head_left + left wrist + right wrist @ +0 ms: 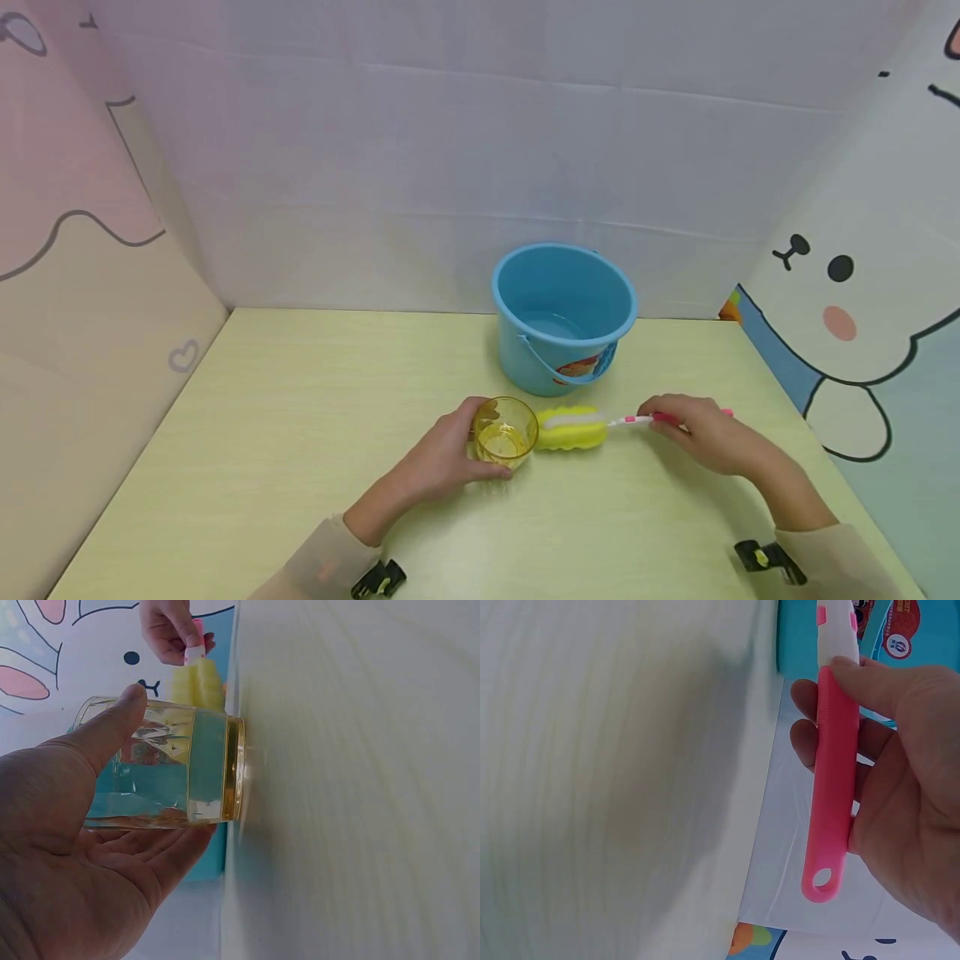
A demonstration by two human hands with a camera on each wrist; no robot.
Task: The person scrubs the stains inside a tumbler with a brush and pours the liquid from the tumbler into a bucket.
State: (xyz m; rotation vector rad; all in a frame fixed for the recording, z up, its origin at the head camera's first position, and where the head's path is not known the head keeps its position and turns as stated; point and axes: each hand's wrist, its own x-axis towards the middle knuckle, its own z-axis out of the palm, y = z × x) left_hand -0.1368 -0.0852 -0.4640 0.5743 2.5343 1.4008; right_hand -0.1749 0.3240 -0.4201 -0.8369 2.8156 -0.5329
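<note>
Cup (506,435), clear amber, upright, base at or just above counter (337,400) (cannot tell which), held by left hand (450,454), thumb one side, fingers curved round the other. Just right of it, yellow-headed sponge brush (573,437), pink handle (834,780) gripped between thumb and fingers of right hand (705,433). Behind both, blue bucket (521,358) stands on the counter.

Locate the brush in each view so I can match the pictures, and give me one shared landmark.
Head: right of centre, the brush extends between the glass and the right hand.
Left wrist: near the top, left of centre, its yellow head shows beyond the glass.
Right wrist: right of centre, only its pink-and-white handle shows.
Shared landmark: the blue bucket, partly visible in both wrist views.
</note>
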